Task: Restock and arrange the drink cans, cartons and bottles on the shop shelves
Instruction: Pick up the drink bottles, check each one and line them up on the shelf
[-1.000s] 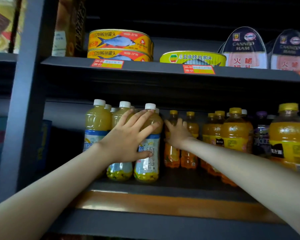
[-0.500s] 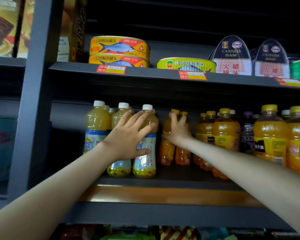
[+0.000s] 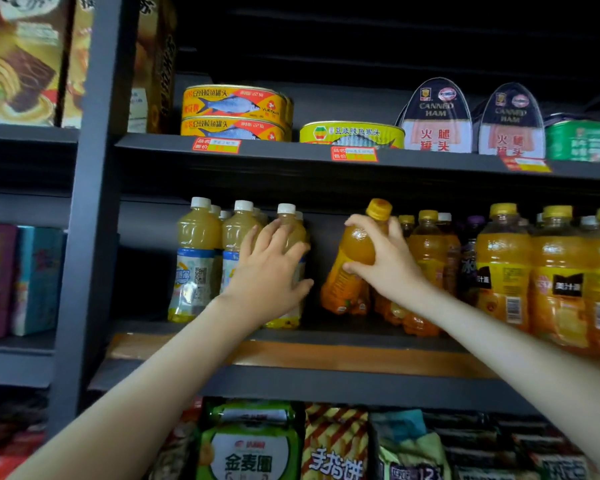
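Note:
On the middle shelf (image 3: 291,351) stand pale yellow juice bottles with white caps (image 3: 196,251). My left hand (image 3: 269,268) lies against the front right ones with fingers spread and the thumb round the side. My right hand (image 3: 383,261) grips a small orange juice bottle with a yellow cap (image 3: 352,268), tilted with its cap to the right, in front of more small orange bottles (image 3: 430,247). Larger orange bottles (image 3: 503,265) stand further right.
Fish tins (image 3: 236,112), a yellow tin (image 3: 352,135) and canned ham (image 3: 437,119) sit on the shelf above. Snack bags (image 3: 253,445) fill the shelf below. A dark grey upright post (image 3: 90,202) bounds the shelf on the left, with boxes (image 3: 32,278) beyond it.
My right hand has closed round a small orange bottle and pulled it forward and tilted. My left hand stays on the pale yellow bottles. The view has tipped down.

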A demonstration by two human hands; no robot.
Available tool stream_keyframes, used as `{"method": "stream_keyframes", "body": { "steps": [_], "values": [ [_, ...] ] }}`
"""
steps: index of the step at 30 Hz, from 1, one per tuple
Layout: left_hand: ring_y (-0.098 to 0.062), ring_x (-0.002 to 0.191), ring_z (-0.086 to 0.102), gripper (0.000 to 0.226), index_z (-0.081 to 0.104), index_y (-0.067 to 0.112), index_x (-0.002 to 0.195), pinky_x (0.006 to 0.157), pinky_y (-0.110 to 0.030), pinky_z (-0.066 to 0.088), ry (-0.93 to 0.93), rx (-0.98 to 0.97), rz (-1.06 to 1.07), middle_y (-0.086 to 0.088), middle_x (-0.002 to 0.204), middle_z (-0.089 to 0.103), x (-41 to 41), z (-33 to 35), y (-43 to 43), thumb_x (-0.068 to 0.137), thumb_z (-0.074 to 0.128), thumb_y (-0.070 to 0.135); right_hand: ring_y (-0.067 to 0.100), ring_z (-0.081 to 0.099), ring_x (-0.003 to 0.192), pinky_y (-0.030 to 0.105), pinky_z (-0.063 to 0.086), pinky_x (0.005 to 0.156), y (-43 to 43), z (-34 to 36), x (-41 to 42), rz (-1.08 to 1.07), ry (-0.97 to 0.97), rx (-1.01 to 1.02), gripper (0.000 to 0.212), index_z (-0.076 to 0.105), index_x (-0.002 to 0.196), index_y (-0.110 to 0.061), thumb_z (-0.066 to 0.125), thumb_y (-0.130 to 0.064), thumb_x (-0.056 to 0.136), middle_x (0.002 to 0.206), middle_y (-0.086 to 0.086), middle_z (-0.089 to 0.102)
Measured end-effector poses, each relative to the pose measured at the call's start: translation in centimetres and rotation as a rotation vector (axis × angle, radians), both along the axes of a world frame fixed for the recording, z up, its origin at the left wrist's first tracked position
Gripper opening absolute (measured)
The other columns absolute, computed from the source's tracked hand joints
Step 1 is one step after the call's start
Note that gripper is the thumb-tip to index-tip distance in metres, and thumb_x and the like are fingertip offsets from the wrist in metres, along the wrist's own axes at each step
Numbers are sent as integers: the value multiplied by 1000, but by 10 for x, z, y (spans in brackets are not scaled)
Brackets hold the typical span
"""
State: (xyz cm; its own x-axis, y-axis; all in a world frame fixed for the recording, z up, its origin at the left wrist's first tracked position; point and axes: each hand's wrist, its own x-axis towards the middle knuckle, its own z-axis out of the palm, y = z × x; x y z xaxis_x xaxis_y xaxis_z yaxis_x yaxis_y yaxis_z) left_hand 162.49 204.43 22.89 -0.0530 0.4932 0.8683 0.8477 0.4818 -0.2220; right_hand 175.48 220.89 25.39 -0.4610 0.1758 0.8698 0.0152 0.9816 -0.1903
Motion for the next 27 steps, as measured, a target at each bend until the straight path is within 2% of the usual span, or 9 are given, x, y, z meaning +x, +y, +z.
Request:
{"method": "stream_keyframes", "body": {
  "steps": [3, 5, 10, 14, 17, 19, 21, 25, 27],
  "values": [
    [-38, 131, 44, 56, 61, 12, 123, 108, -52, 31, -29, 62, -92, -15, 133, 56, 34, -5, 7, 80, 61, 48, 4, 32, 105, 18, 35, 87, -15, -4, 44, 55, 66, 37, 63, 45, 124, -43, 79, -16, 79, 120, -7, 26],
    [-36, 124, 52, 63, 61, 12, 122, 101, -50, 40, -67, 99, -166, -12, 125, 61, 62, -6, 10, 76, 52, 54, -1, 30, 105, 16, 36, 88, -25, -9, 71, 94, 108, 60, 65, 40, 120, -49, 80, -20, 78, 124, -9, 25],
    [-30, 118, 53, 75, 45, 12, 140, 100, -44, 41, -196, 131, -417, -10, 127, 59, 131, -21, 16, 80, 48, 57, -1, 33, 107, 21, 43, 88, -45, -22, 140, 118, 233, 92, 68, 38, 120, -50, 82, -24, 74, 129, -7, 32],
    [-22, 116, 55, 78, 24, 31, 149, 94, -40, 47, -383, 107, -614, 0, 134, 54, 195, -32, 7, 85, 67, 45, 11, 47, 115, 40, 51, 91, -55, -33, 201, 208, 223, -25, 69, 43, 122, -50, 84, -30, 71, 128, -12, 41],
    [-14, 101, 64, 83, 18, 42, 146, 84, -32, 53, -472, 57, -707, 7, 123, 58, 239, -60, -3, 82, 71, 42, 9, 51, 118, 40, 52, 93, -58, -55, 242, 305, 130, -156, 69, 44, 121, -51, 85, -30, 69, 129, -22, 45],
    [-3, 83, 65, 82, 20, 41, 145, 72, -19, 54, -593, -2, -754, 14, 108, 61, 261, -89, -7, 82, 73, 39, 4, 50, 118, 35, 51, 95, -60, -81, 263, 320, 43, -248, 69, 46, 123, -50, 84, -28, 70, 129, -26, 44],
    [1, 69, 62, 78, 28, 38, 142, 63, -14, 49, -724, -40, -716, 17, 90, 64, 274, -120, -8, 79, 74, 41, 2, 44, 125, 38, 45, 103, -62, -110, 276, 298, -39, -328, 67, 45, 128, -51, 79, -39, 71, 133, -29, 43],
    [-6, 77, 69, 68, 44, 45, 125, 74, -28, 56, -1122, -106, -781, 9, 92, 71, 278, -175, -8, 68, 82, 45, 3, 36, 136, 43, 39, 110, -62, -169, 287, 293, -141, -551, 57, 42, 132, -57, 59, -52, 78, 145, -29, 36],
    [-10, 83, 71, 70, 48, 38, 124, 78, -34, 58, -1375, -148, -822, 3, 95, 73, 278, -199, -11, 66, 87, 34, -4, 34, 136, 35, 38, 110, -62, -195, 287, 290, -191, -606, 49, 41, 133, -53, 52, -46, 86, 147, -29, 34]
  ]
}}
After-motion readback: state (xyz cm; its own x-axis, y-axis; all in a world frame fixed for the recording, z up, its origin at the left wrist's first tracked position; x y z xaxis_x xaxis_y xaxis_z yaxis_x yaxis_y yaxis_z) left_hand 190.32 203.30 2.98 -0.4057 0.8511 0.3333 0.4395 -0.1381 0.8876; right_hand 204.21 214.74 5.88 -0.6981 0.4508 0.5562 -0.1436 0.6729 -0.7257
